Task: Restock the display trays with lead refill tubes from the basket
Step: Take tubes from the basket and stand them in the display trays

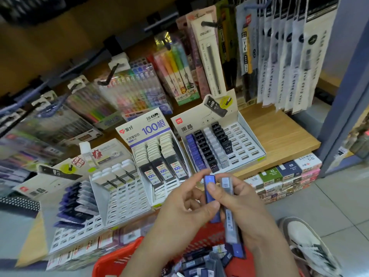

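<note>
Left hand [179, 212] pinches blue tube [209, 196], right hand [247, 202] grips grey tube [226, 182]. Match your blue to blue column [192, 148], far tray [244, 145]; seat upright.

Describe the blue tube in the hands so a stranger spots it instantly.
Above the red basket, the left hand and right hand meet. Between them stands the blue tube, upright, beside a grey tube; unlike that pale neighbour, it is deep blue.
</note>
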The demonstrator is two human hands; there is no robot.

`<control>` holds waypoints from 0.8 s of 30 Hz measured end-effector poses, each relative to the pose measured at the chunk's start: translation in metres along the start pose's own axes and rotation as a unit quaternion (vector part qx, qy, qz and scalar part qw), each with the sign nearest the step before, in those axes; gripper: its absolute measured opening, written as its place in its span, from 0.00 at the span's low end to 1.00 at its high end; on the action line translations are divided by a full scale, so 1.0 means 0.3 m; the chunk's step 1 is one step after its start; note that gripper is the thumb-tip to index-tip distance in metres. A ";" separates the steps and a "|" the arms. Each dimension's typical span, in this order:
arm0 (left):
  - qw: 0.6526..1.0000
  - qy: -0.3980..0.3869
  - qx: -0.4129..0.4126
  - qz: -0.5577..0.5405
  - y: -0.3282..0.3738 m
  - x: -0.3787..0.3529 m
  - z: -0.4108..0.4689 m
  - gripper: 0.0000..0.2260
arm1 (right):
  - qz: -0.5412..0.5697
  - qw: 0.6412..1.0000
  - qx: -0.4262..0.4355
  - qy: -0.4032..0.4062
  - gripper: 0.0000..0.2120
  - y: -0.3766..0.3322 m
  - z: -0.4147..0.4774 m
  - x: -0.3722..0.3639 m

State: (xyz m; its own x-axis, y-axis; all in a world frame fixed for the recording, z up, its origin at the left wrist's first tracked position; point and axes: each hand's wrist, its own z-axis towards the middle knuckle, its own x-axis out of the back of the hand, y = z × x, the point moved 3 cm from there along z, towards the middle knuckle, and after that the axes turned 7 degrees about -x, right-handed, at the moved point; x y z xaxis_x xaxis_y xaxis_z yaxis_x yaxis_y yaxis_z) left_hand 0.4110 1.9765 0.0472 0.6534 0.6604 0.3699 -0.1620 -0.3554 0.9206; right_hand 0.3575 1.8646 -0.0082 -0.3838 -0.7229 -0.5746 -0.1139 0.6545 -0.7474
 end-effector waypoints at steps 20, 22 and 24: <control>0.959 0.203 -0.043 0.192 -0.106 0.071 0.220 0.06 | 0.556 0.808 -0.022 0.193 0.06 0.085 0.061 0.080; 0.959 0.205 -0.043 0.190 -0.113 0.065 0.227 0.06 | 0.568 0.800 -0.023 0.192 0.06 0.082 0.060 0.074; 0.961 0.197 -0.051 0.186 -0.111 0.057 0.229 0.07 | 0.580 0.793 -0.022 0.184 0.06 0.074 0.055 0.070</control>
State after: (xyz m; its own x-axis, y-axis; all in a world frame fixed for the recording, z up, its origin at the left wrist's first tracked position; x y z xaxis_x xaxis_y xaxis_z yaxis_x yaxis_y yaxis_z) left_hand 0.4785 1.9541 0.0142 0.2091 0.7059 0.6767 -0.4154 -0.5624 0.7149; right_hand 0.3621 1.8603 -0.0426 -0.4942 0.4794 -0.7252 0.4831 0.8450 0.2294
